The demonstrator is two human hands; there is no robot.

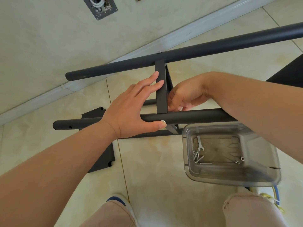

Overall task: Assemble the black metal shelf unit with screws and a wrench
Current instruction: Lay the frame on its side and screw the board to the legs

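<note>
Two black metal tubes lie across the tiled floor: a far tube (196, 51) and a near tube (193, 117). A flat black shelf edge (161, 89) stands between them. My left hand (131, 108) lies over the near tube with straight fingers against the shelf edge; its thumb presses a silver screw head (163, 122) on the tube's front. My right hand (185, 95) reaches behind the near tube, fingers curled at the joint; what they pinch is hidden. A small wrench (200, 143) and several screws (197, 158) lie in a clear plastic tub (268, 177).
A black flat panel (105, 159) lies on the floor under my left arm. Another screw (158, 52) sits in the far tube. The wall and grey skirting (82, 86) run behind. My knees and shoes are at the bottom edge.
</note>
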